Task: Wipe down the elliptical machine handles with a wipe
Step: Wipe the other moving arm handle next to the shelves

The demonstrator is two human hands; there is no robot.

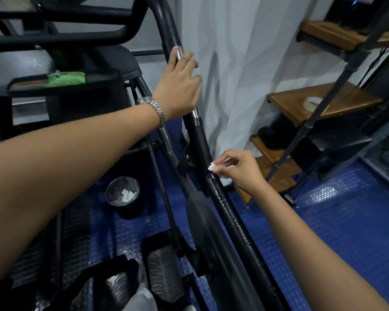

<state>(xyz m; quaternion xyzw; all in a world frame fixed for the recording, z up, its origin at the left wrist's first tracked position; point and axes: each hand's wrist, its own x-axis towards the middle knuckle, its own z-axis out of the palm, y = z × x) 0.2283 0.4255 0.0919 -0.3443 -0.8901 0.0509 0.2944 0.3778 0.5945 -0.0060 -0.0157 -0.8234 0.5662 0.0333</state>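
The elliptical's right black handle bar [202, 142] runs from the top centre down to the lower right, with a shiny metal sensor section under my left hand. My left hand [180, 84], a metal watch on its wrist, wraps around that section high on the bar. Lower down, my right hand [240, 169] pinches a small white wipe [211, 167] against the bar's right side. Below the wipe the bar looks wet and glistening.
A small round bin [124, 194] with crumpled white wipes stands on the blue studded floor [346, 216]. A green wipe packet [64, 79] lies on the machine's console tray. Grey foot pedals [162, 272] sit below. A white curtain [238, 75] and wooden stair treads [323, 104] are to the right.
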